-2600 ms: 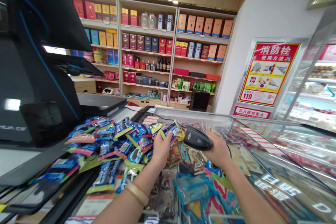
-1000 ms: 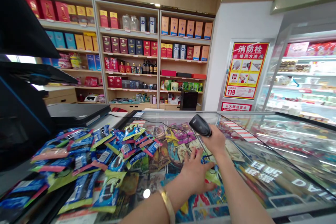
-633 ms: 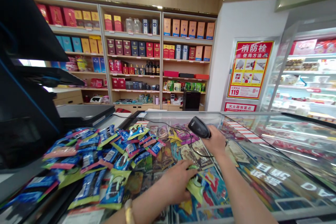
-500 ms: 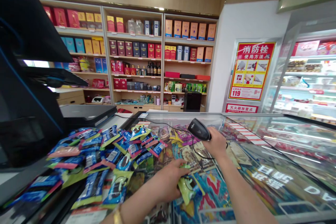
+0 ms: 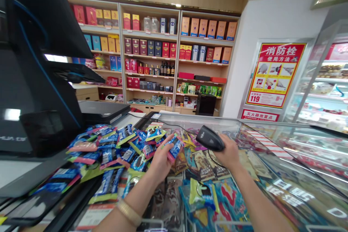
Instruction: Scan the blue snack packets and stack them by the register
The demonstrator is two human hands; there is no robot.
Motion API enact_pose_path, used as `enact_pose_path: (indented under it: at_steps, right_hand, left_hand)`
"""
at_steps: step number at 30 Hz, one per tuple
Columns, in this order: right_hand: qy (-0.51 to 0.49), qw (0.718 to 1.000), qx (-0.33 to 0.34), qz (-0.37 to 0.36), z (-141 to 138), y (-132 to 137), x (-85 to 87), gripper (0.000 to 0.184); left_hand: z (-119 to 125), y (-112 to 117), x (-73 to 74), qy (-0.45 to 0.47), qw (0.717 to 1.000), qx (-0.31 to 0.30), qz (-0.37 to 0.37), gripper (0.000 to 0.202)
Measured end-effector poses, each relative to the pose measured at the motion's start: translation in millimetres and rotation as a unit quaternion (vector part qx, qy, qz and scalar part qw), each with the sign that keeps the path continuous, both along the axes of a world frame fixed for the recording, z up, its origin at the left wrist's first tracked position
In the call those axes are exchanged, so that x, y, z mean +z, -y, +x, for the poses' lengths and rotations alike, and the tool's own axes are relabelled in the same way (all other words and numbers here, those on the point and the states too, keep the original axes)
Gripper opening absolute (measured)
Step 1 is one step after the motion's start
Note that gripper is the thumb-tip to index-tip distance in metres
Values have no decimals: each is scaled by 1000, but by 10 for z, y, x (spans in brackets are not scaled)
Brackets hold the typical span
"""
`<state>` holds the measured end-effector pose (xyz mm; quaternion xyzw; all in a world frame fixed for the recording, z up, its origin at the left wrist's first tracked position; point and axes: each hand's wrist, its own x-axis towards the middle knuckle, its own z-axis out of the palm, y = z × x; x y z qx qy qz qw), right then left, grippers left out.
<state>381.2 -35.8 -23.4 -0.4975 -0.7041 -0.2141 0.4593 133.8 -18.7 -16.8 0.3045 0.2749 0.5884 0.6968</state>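
Note:
My left hand (image 5: 162, 157) is closed on a small blue and pink snack packet (image 5: 175, 147), its printed side facing up. My right hand (image 5: 229, 152) grips a black barcode scanner (image 5: 210, 138), whose head points left toward the packet; a thin black cord runs from it to the back left. To the left of my left hand lies a heap of similar snack packets (image 5: 110, 148) in blue, green and pink. One green and blue packet (image 5: 202, 194) rests alone on the freezer's glass top, between my forearms.
Under my hands is a glass-topped chest freezer (image 5: 252, 130) holding bagged goods. A black checkout terminal (image 5: 40, 61) stands at the left. Shelves of boxes and bottles (image 5: 152, 50) line the back wall. A red fire-hydrant poster (image 5: 276, 74) and a lit display fridge (image 5: 328, 90) are at the right.
My left hand has let go of the green and blue packet on the glass, moved up and left, and taken a blue and pink packet. The view has turned left.

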Motion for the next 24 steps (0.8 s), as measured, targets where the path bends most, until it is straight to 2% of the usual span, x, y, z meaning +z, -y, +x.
enact_pose_path:
  at_steps: [4,8,10,15,19,22,24]
  right_hand:
    - [10,997,66,-33,-167,49,53,16]
    - [22,993,103,-47,-302,88,77,22]
    - [27,994,95,-51,-330,93,67,26]
    - [52,995,55,-62,-331,87,26,21]
    - [57,995,56,-58,-339,91,29,21]
    - [35,995,80,-50,-332,87,43,25]
    - [21,995,89,-51,-304,75,46,24]
  left_hand:
    - [5,-4,33,50,998,37,-17,50]
    - [6,0,28,56,998,33,1,52]
    - [6,-3,12,43,999,25,9,55]
    - [15,-25,-32,31,999,15,17,56]
    - [16,-30,-42,26,999,19,21,55]
    - [-15,-55,-56,-42,995,37,79,52]
    - [-51,-86,-86,-170,966,82,175,48]
